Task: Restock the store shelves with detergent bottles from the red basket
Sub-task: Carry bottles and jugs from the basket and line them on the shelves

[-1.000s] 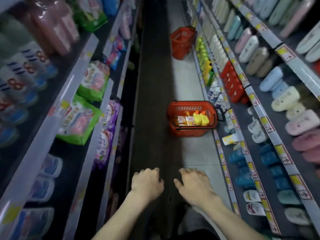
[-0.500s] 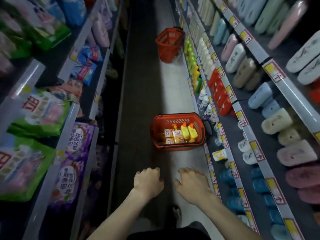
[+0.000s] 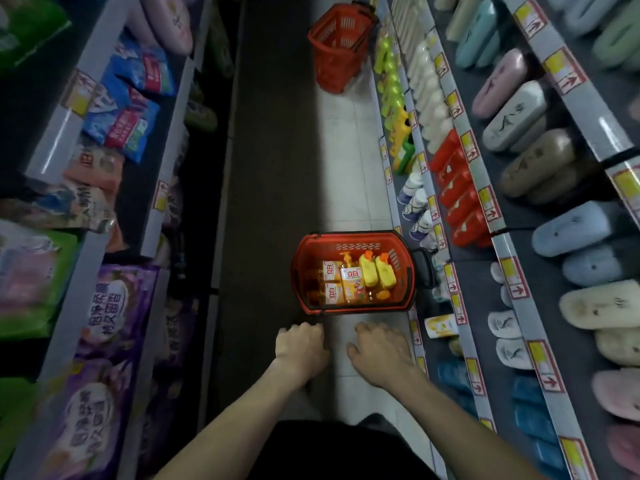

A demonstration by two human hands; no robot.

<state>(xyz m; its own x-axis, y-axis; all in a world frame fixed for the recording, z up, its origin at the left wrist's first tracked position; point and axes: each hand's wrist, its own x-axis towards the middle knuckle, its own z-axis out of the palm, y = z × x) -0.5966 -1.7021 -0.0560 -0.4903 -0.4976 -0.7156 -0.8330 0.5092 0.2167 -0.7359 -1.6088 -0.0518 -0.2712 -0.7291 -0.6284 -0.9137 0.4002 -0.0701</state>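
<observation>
at three o'clock, plush slippers (image 3: 571, 233) in blue, cream, pink and grey lie side by side, with yellow price labels (image 3: 512, 282) on the rail edges beside them. red packs (image 3: 457, 195) stand at two o'clock. purple bags (image 3: 104, 306) sit at eight o'clock, blue bags (image 3: 128, 119) at ten. pale floor tiles (image 3: 349, 161) run toward twelve.
</observation>
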